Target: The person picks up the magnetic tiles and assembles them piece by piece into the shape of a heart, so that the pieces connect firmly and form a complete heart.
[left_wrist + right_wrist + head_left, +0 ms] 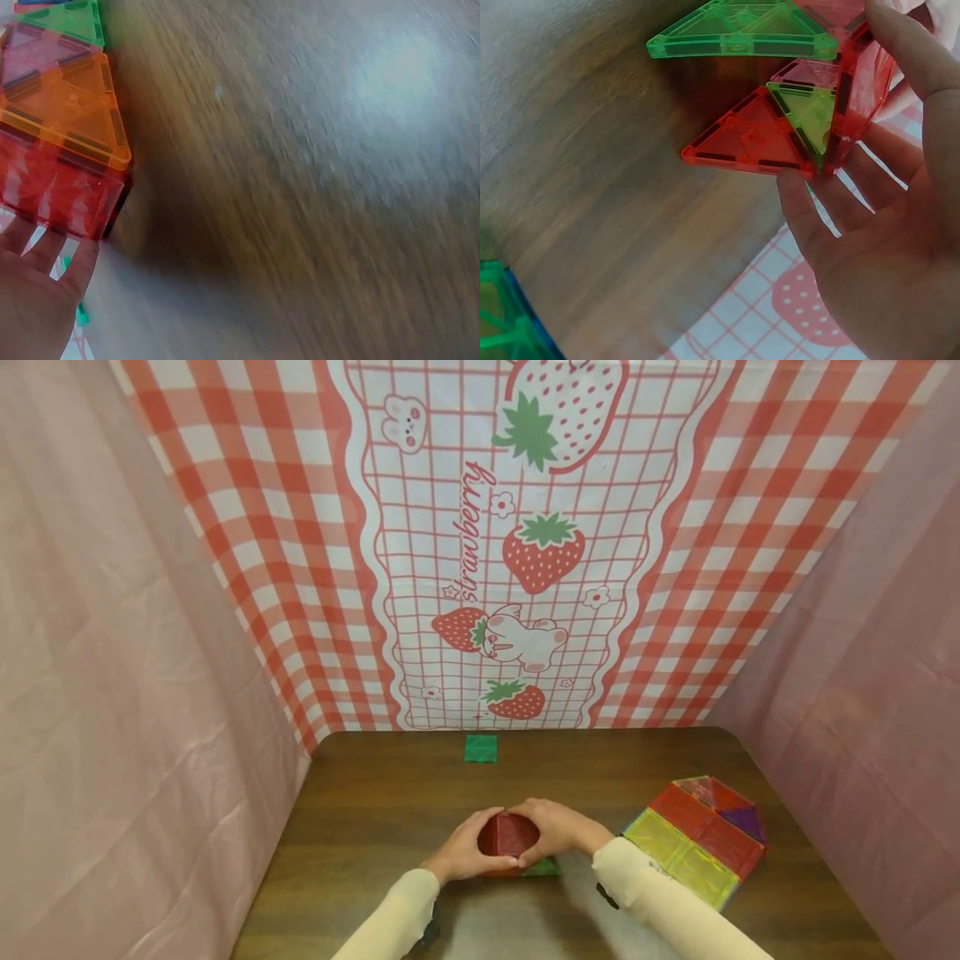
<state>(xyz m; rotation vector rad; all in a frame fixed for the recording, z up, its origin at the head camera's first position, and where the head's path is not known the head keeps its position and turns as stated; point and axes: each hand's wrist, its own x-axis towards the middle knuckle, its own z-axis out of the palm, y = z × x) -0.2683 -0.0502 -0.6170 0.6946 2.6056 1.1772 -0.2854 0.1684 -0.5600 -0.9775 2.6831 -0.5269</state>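
A small structure of translucent magnetic tiles [517, 837] sits low at the table's middle, between my two hands. My left hand [463, 852] holds its left side; in the left wrist view its fingertips touch a red side tile [52, 187] under an orange triangle tile [75, 101]. My right hand [558, 828] grips the other side, thumb above and fingers below. In the right wrist view a green triangle tile [742, 31] juts out on top, over a red triangle tile [746, 139] and a yellow-green triangle tile [810, 112]. Both thumbs come close together at the near side.
To the right, beside my right forearm, lies a larger tile build [693, 827] in red, yellow and purple. A green square tile [481, 748] rests near the far table edge. A strawberry-print cloth [517, 635] hangs behind the wooden table [360, 818], with pink curtains [135, 693] at both sides.
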